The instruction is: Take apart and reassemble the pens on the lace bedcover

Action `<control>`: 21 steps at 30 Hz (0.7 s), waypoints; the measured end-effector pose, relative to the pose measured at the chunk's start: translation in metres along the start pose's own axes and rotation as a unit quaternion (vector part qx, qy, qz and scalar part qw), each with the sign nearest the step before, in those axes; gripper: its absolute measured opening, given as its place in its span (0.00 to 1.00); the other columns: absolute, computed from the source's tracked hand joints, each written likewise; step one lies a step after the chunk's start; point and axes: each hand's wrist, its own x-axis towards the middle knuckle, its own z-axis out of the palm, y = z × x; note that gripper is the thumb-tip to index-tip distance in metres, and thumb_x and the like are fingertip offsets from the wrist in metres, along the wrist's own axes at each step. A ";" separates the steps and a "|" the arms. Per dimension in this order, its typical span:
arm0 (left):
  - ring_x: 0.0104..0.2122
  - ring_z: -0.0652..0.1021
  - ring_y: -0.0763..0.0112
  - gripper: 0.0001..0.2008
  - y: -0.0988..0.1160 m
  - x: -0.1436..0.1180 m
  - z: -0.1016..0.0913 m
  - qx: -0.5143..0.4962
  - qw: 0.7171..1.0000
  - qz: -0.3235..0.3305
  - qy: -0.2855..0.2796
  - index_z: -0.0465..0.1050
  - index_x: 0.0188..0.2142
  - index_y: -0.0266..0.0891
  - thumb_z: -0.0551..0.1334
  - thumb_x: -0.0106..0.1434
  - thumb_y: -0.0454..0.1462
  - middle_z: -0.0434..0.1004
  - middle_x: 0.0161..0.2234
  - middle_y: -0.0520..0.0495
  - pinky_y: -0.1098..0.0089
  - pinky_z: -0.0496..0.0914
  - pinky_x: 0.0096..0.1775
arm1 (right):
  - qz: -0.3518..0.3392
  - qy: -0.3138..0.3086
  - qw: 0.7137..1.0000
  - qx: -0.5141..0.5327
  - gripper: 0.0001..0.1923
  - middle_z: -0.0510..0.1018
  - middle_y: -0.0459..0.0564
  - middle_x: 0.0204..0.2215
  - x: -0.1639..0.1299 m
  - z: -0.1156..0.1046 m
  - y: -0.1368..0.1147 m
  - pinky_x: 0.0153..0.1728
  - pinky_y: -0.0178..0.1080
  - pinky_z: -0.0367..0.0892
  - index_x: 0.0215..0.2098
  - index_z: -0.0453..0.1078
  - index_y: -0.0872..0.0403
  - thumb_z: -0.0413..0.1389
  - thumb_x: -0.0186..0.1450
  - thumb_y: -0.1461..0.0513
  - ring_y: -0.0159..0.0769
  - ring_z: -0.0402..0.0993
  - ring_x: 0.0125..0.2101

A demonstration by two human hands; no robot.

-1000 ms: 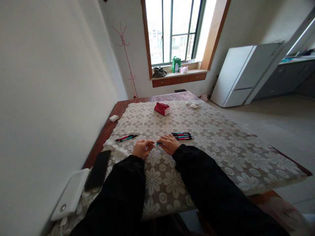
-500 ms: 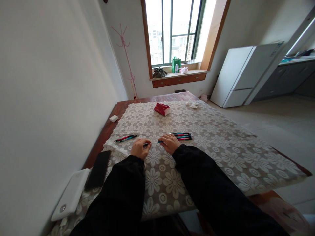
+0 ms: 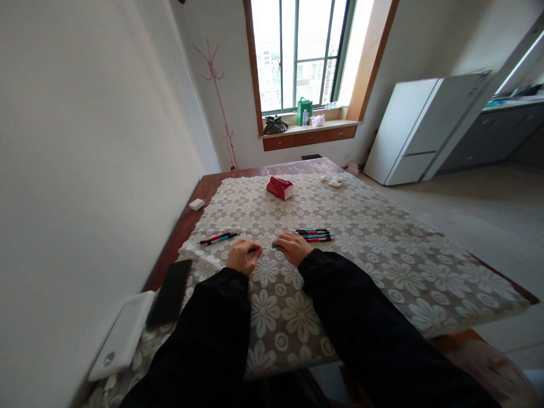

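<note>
My left hand (image 3: 242, 258) is closed, fingertips pinching a small dark pen part with a thin tip pointing right; most of it is hidden by the fingers. Opposite it, a short gap away, my right hand (image 3: 293, 248) is curled around a teal pen barrel (image 3: 274, 246), whose end pokes out at the fingertips. Beyond the left hand lie a red-and-black pen (image 3: 215, 238) and a teal-and-black pen (image 3: 222, 239). Several more pens (image 3: 317, 232), in teal, red and black, lie side by side just past the right hand.
A flowered tablecloth (image 3: 300, 314) covers the table. Farther back sits a red tissue pack (image 3: 279, 188), with crumpled white tissues (image 3: 334, 182) to its right. Along the left edge are a black phone (image 3: 169, 293), a white power bank (image 3: 123, 335) and a small white box (image 3: 196, 204).
Both hands stay almost in place. The fingers have shifted slightly, and less of the dark part at the left fingertips and of the teal barrel at the right shows now.
</note>
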 end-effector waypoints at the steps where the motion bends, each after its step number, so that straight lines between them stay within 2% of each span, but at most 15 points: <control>1: 0.38 0.76 0.63 0.04 0.000 0.000 0.000 -0.003 1.000 0.003 0.001 0.77 0.32 0.43 0.62 0.59 0.36 0.79 0.32 0.49 0.65 0.69 0.43 | -0.003 -0.002 1.000 -0.002 0.05 0.76 0.49 0.35 0.000 0.001 0.001 0.42 0.38 0.59 0.40 0.72 0.53 0.56 0.66 0.65 0.36 0.70 0.39; 8: 0.39 0.76 0.63 0.04 0.002 0.000 0.000 0.001 1.000 0.020 -0.007 0.78 0.31 0.43 0.63 0.58 0.36 0.80 0.32 0.49 0.64 0.69 0.43 | 0.031 -0.015 0.999 -0.018 0.06 0.76 0.49 0.35 -0.001 0.007 0.004 0.41 0.37 0.61 0.41 0.72 0.52 0.55 0.66 0.66 0.36 0.71 0.38; 14: 0.38 0.76 0.63 0.04 0.000 0.000 -0.002 0.013 1.000 0.001 0.003 0.78 0.31 0.43 0.64 0.56 0.34 0.79 0.31 0.49 0.65 0.69 0.44 | 0.044 -0.027 0.998 -0.025 0.07 0.76 0.49 0.37 -0.001 0.007 0.005 0.42 0.37 0.60 0.41 0.72 0.52 0.56 0.65 0.66 0.36 0.70 0.39; 21: 0.38 0.76 0.64 0.04 0.001 -0.001 -0.001 0.003 1.000 -0.002 0.001 0.78 0.31 0.43 0.64 0.56 0.34 0.79 0.31 0.49 0.65 0.69 0.43 | 0.010 -0.033 0.999 -0.012 0.07 0.75 0.49 0.37 -0.001 0.004 0.005 0.43 0.37 0.60 0.42 0.71 0.52 0.57 0.65 0.66 0.36 0.70 0.40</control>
